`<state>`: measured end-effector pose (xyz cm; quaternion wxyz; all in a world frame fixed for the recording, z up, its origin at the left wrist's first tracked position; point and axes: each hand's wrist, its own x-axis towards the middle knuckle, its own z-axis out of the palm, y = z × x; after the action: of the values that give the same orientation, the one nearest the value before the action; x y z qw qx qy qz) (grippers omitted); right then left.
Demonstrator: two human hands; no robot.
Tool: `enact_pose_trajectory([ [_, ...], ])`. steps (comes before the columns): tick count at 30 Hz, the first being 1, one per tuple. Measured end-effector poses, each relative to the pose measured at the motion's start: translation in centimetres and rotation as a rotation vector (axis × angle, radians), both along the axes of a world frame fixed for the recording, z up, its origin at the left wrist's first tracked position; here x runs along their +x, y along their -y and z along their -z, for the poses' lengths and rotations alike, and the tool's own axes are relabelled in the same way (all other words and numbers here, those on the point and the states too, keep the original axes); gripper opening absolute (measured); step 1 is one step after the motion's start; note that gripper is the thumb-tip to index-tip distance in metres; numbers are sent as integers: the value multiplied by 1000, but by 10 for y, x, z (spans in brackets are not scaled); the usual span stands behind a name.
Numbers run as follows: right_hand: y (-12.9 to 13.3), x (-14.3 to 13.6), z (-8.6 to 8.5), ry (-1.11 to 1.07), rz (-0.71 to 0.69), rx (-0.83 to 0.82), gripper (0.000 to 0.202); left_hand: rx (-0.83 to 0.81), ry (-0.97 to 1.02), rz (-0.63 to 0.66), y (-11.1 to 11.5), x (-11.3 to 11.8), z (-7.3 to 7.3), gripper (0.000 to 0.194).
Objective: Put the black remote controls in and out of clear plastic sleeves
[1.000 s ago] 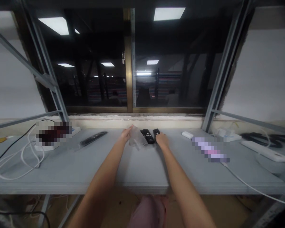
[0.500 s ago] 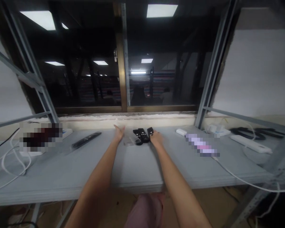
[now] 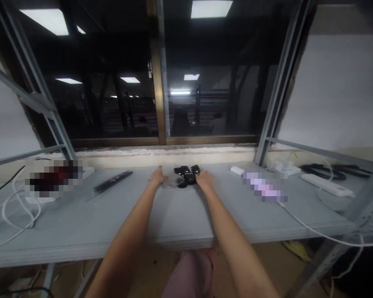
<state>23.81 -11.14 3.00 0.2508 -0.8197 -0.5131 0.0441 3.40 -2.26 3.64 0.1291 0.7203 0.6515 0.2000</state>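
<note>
Black remote controls with light buttons lie side by side at the middle of the grey table, the central one point(image 3: 186, 174) between my hands. My right hand point(image 3: 204, 181) is closed on the rightmost remote point(image 3: 195, 170), its fingers over the lower right side. Clear plastic wrapping point(image 3: 171, 182) lies left of the remotes. At its left edge is my left hand point(image 3: 157, 177), thumb raised; whether its fingers grip the wrapping is too blurred to tell. Another black remote in clear plastic point(image 3: 113, 182) lies farther left, apart from both hands.
On the right are a phone with a blurred screen point(image 3: 262, 187), a white adapter point(image 3: 237, 171), a white power strip point(image 3: 326, 184) and black cables point(image 3: 323, 171). A pixelated object point(image 3: 52, 178) and white cables point(image 3: 6, 211) lie left. Metal posts flank the window.
My left hand has shifted slightly right and its fingers have drawn in. The right-hand remote now sits closer against the others. The view has tilted a little.
</note>
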Motion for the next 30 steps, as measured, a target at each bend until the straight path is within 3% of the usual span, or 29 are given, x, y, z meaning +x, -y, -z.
enact_pose_trajectory([
  [3, -1, 1, 1, 15, -4, -6, 34, 33, 170, 28, -8, -4, 7, 73],
  [7, -1, 1, 2, 37, -4, -14, 34, 133, 248, 50, -13, -6, 12, 65],
  [12, -1, 0, 2, 69, -14, -16, 35, 213, 198, 40, -7, -2, 15, 50],
  [15, 0, -1, 3, 95, -17, -15, 35, 284, 154, 125, -1, 2, 17, 34],
  [20, 4, -5, 2, 133, -22, -3, 36, 176, 161, 306, 10, 14, 23, 30],
  [27, 8, -5, 2, 241, 8, 52, 34, 82, 62, 305, 23, 18, 27, 38],
  [30, 8, -6, 2, 232, -1, 44, 34, 136, 70, 226, 21, 20, 23, 39],
])
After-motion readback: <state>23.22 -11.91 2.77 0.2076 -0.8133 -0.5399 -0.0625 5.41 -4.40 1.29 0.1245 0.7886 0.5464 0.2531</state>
